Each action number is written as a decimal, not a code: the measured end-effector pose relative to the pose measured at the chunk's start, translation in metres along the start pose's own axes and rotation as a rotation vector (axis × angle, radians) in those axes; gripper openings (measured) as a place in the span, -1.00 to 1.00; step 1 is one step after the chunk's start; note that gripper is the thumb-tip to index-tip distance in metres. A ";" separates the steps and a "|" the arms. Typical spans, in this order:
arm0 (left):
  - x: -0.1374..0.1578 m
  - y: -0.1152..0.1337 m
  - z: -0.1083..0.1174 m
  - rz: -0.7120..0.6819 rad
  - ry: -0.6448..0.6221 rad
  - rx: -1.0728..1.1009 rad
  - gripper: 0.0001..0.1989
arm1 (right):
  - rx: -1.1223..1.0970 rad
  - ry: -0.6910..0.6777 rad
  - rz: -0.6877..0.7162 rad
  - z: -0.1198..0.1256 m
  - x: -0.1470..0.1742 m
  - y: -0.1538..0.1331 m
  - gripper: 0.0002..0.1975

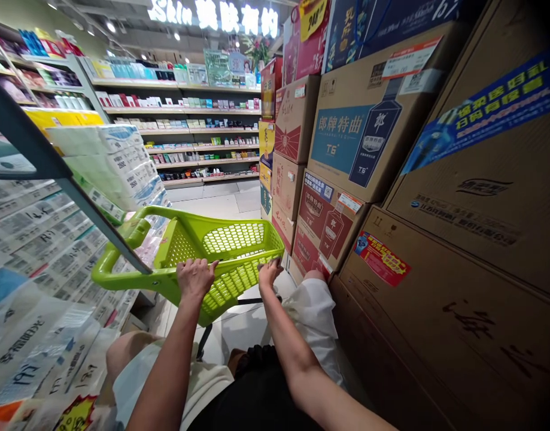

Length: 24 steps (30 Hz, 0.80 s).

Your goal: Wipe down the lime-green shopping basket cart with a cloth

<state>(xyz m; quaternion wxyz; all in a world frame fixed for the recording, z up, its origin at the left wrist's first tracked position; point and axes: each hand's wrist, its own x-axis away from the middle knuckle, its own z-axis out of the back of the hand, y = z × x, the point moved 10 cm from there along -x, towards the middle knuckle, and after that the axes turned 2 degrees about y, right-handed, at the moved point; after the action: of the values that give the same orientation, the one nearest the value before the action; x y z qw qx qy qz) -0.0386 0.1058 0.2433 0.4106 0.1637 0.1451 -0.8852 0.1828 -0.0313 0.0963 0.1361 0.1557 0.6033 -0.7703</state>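
Note:
A lime-green plastic shopping cart (232, 224) with a perforated basket stands sideways before me, its rounded handle end to the left. My left hand (196, 279) is closed over the near rim, around the middle of that side. Further right, near the narrow front end, my right hand (270, 273) grips the same rim with fingers curled over it. A dark grey bar (102, 224) slants from the cart's handle end up to the upper left. The lower part and wheels of the cart are mostly hidden.
Stacked cardboard cartons (346, 129) form a high wall close on my right. Wrapped paper packs (117, 161) are piled on my left. Shelves of small boxed goods (185, 112) stand across the back, beyond a pale tiled floor (221, 200).

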 end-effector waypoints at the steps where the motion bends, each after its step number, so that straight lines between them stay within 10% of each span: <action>1: 0.000 0.000 0.001 0.010 -0.002 0.007 -0.39 | 0.001 -0.005 -0.022 -0.001 -0.004 0.000 -0.43; 9: -0.002 -0.002 -0.002 0.016 -0.008 0.010 -0.32 | -0.077 -0.059 -0.254 -0.018 0.007 0.016 -0.32; 17: -0.004 0.012 0.000 -0.037 0.056 0.033 -0.38 | -0.019 -0.361 0.372 -0.050 0.037 -0.086 -0.34; 24: 0.007 0.032 0.006 -0.024 0.109 0.069 -0.44 | 0.094 -0.222 0.148 -0.022 -0.010 -0.055 -0.41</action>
<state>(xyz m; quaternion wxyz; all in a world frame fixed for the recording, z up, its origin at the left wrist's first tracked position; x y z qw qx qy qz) -0.0191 0.0784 0.2415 0.3858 0.2239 0.1384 -0.8842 0.1716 0.0027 0.1438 0.2511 0.1198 0.5345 -0.7980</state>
